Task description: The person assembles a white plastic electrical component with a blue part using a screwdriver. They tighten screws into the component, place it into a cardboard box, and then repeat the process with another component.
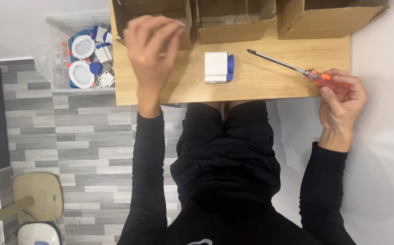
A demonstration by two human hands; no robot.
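Gripping orange translucent handle of screwdriver (297, 69) — right hand (342, 102) at 3 o'clock, slim steel shaft lying on wooden table (269, 81). Left hand (151, 50) raised at 11 o'clock, fingers loosely bunched, blurred — cannot tell whether holding anything. White-and-blue plastic block (219, 67) at centre, beside cardboard boxes (233, 27).

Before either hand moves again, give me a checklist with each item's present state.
1. Right hand grips the screwdriver by its orange handle: ok.
2. Screwdriver tip lies flat on the table, apart from the white and blue part: ok.
3. White and blue part sits alone mid-table, free of both hands: ok.
4. Left hand is raised by the left cardboard box; whether it holds anything: cannot tell, blurred.
5. Contents of the three boxes: cannot tell.
6. Clear bin of white round parts stands beside the table: ok.
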